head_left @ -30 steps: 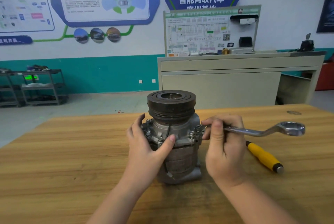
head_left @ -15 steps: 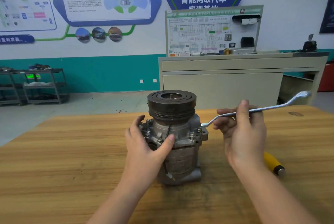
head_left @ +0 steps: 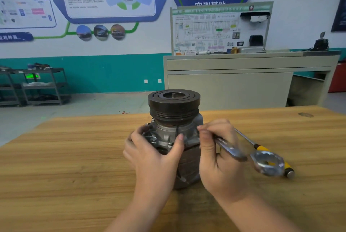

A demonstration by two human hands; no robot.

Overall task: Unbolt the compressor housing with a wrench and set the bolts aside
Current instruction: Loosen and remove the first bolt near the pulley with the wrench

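Near the middle of the wooden desk [head_left: 74,156] stands one compressor [head_left: 175,138], upright, its dark ribbed pulley [head_left: 174,104] on top and the silver housing [head_left: 168,132] below. Going from the left: one left hand [head_left: 151,154] wraps the housing, thumb laid across the front and fingers curled round the far left side. Two bolts [head_left: 153,139] show clearly on the housing flange just by that thumb — others are too blurred to count. On the compressor's right side, one right hand [head_left: 219,158] grasps one wrench [head_left: 243,154] by its shank; the near ring end sticks out to the right, blurred, while the end toward the housing is hidden behind the fingers. Beneath the wrench lies one screwdriver [head_left: 262,148] with a yellow handle, flat on the desk, toward the right edge.
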